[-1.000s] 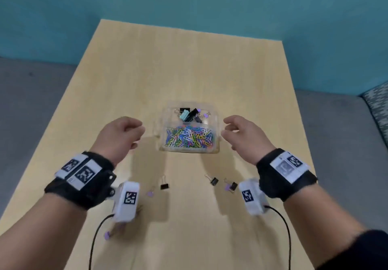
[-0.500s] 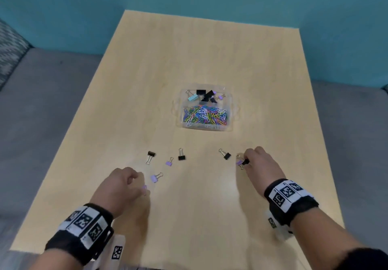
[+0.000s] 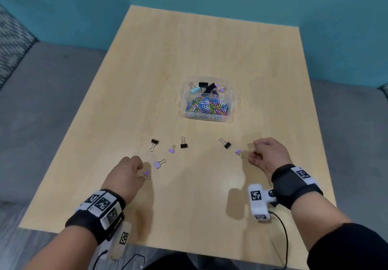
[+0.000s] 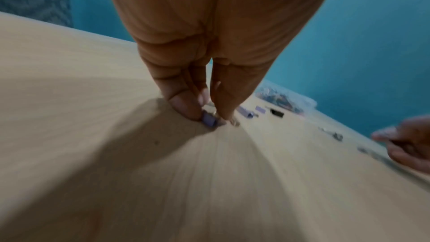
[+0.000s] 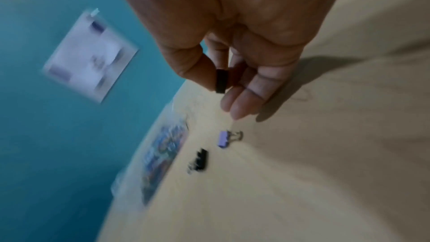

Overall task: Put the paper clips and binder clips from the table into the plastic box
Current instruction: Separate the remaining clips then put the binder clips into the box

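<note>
The clear plastic box [image 3: 232, 98] sits mid-table with coloured paper clips in its near half and binder clips in its far half. My left hand [image 3: 142, 172] pinches a small purple binder clip [image 4: 208, 120] that still lies on the table. My right hand [image 5: 221, 84] is raised a little off the wood, thumb and finger pinching a black binder clip [image 5: 221, 80], which the head view hides. Just left of that hand lie a purple clip [image 3: 239, 152] and a black clip [image 3: 226, 144].
More binder clips lie between my hands and the box: a black one [image 3: 155, 142], a purple one [image 3: 172, 149], another black [image 3: 184, 144] and a larger purple [image 3: 158, 164]. The wooden table [image 3: 189, 49] ends near my wrists. Cables hang over that front edge.
Both hands came back from the box to the near clips. The right hand has since lifted a black clip off the table, leaving the purple one. The left hand stays on its purple clip.
</note>
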### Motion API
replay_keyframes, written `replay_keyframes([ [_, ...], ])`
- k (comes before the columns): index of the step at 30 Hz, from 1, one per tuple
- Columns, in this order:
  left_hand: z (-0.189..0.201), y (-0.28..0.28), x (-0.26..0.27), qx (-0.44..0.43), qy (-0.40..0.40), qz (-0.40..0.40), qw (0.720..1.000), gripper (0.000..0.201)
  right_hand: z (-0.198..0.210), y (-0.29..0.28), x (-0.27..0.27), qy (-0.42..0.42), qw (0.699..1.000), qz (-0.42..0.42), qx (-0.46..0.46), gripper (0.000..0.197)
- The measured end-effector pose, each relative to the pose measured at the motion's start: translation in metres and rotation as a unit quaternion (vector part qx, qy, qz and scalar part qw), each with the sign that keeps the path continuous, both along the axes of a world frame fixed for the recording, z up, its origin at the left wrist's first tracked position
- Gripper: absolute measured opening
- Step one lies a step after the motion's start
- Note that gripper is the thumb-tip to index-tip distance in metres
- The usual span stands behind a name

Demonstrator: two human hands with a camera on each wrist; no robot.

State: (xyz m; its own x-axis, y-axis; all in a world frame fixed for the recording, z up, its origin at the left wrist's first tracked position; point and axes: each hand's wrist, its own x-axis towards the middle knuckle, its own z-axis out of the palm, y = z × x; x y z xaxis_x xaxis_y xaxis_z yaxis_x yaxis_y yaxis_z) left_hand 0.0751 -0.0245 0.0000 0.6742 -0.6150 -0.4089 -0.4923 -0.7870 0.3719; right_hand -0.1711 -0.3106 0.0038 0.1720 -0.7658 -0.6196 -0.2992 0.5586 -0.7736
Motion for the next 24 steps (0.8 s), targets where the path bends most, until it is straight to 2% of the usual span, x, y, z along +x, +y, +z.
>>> replay_keyframes([
  [2,0.003,0.008,0.000,0.011,0.010,0.024,1.000,0.024,0.005,0.002,-0.006,-0.093,0.990,-0.081,0.065,0.016],
  [4,0.001,0.016,-0.002,0.033,0.014,0.010,0.999,0.023,0.006,0.004,-0.012,-0.148,0.977,-0.117,0.103,0.026],
  [6,-0.004,0.021,-0.004,0.034,0.011,-0.001,0.999,0.021,0.007,0.007,-0.015,-0.163,0.971,-0.122,0.125,0.027],
  [8,-0.007,0.022,-0.005,0.028,0.014,-0.002,1.000,0.023,0.006,0.009,-0.017,-0.145,0.976,-0.099,0.128,0.019],
  [11,-0.005,0.019,-0.009,-0.003,0.025,0.010,1.000,0.030,-0.001,0.009,-0.014,-0.043,0.998,0.004,0.051,0.007],
  [13,-0.004,0.015,-0.013,-0.019,0.027,0.013,0.999,0.031,-0.006,0.011,-0.006,0.067,0.991,0.116,-0.028,0.009],
  [16,-0.007,0.009,-0.017,-0.013,0.002,-0.007,1.000,0.022,-0.009,0.015,0.006,0.214,0.933,0.253,-0.143,0.021],
  [20,-0.009,0.004,-0.022,-0.003,-0.009,-0.008,1.000,0.019,-0.005,0.015,0.017,0.281,0.875,0.343,-0.194,0.026],
  [22,-0.007,0.005,-0.022,-0.004,-0.008,0.016,1.000,0.019,-0.003,0.014,0.020,0.309,0.850,0.373,-0.210,0.020],
  [24,-0.007,0.007,-0.021,-0.018,0.013,0.057,0.998,0.019,-0.005,0.013,0.022,0.322,0.839,0.386,-0.211,0.014],
])
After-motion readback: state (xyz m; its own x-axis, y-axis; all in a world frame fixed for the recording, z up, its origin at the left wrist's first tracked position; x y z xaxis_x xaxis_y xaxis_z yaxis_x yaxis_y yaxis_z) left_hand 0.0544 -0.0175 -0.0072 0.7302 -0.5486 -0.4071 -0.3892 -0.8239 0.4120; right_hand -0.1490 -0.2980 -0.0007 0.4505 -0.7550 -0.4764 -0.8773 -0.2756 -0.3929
